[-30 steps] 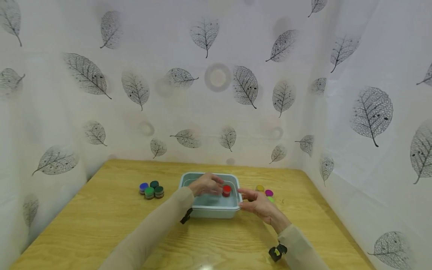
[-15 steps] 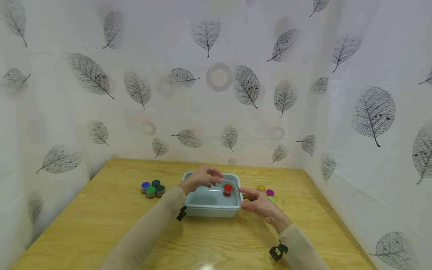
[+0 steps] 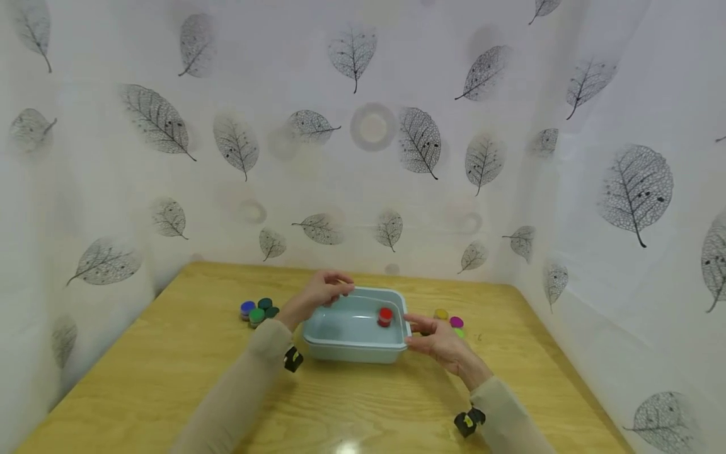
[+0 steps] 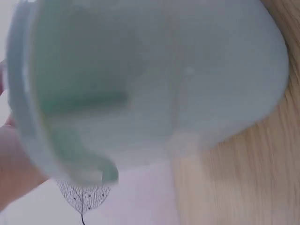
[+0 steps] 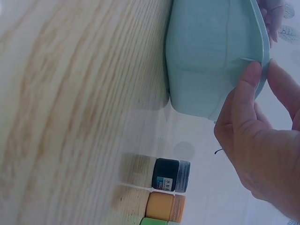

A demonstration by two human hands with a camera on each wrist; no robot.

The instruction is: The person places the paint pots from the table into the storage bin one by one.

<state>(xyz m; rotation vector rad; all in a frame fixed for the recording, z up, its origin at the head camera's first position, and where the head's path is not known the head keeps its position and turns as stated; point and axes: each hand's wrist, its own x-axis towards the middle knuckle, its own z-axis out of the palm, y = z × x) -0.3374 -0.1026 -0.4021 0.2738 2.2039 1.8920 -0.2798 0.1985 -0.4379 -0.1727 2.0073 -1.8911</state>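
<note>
A pale blue-green plastic tub (image 3: 354,355) stands on the table with one red-topped paint jar (image 3: 385,317) inside, toward its right end. My right hand (image 3: 445,345) pinches the tub's right rim, thumb on one side and fingers on the other, as the right wrist view shows up close. Over the left back part of the tub is my left hand (image 3: 319,295), its fingers loosely bent and holding nothing. In the left wrist view the tub wall (image 4: 225,65) fills most of the picture, with part of the left hand (image 4: 16,159) behind the rim.
Left of the tub is a cluster of several paint jars, among them a blue one (image 3: 247,309) and a green one (image 3: 257,317). On the right are a yellow jar (image 3: 440,314) and a magenta jar (image 3: 456,322). A leaf-print curtain (image 3: 374,183) surrounds the table (image 3: 363,403).
My left hand has moved left, from beside the red-topped jar to the tub's left back part. The right hand keeps its grip on the rim, and the jar stays in the tub.
</note>
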